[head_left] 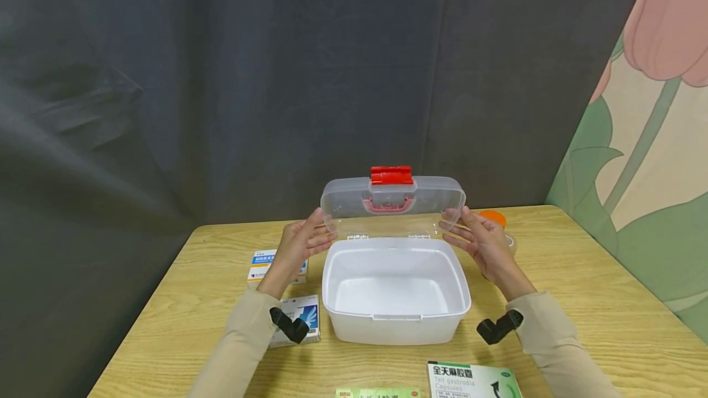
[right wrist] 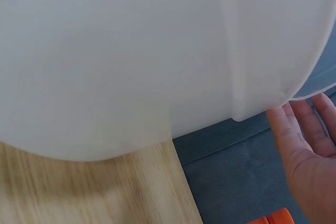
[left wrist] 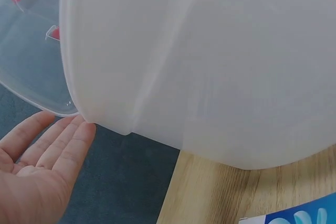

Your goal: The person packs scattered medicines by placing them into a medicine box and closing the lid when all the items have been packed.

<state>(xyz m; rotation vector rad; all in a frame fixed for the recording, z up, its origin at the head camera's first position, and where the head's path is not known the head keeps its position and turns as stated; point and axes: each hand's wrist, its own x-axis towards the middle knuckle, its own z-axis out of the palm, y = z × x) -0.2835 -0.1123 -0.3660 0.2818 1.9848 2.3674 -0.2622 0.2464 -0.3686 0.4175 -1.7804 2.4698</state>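
A white plastic medicine box (head_left: pixel 395 329) stands upright on the table with nothing inside. Its clear lid (head_left: pixel 343 200), with a red latch (head_left: pixel 391 175) and handle, is swung up at the back on the hinges. My left hand (head_left: pixel 295 247) is at the lid's left end, its fairly straight fingers touching the edge in the left wrist view. At the opposite end is my right hand (head_left: pixel 488 249), whose extended fingers show partly through the clear plastic. The right wrist view has its fingertips against the edge where lid and box meet.
Two blue-and-white medicine cartons (head_left: pixel 262 261) (head_left: pixel 307 312) lie left of the box. Nearer me are a green carton (head_left: pixel 378 393) and a Tall Gastrodia Capsules carton (head_left: pixel 470 379). An orange-capped container (head_left: pixel 493 218) stands behind my right hand. A dark curtain (head_left: pixel 332 78) hangs behind the table.
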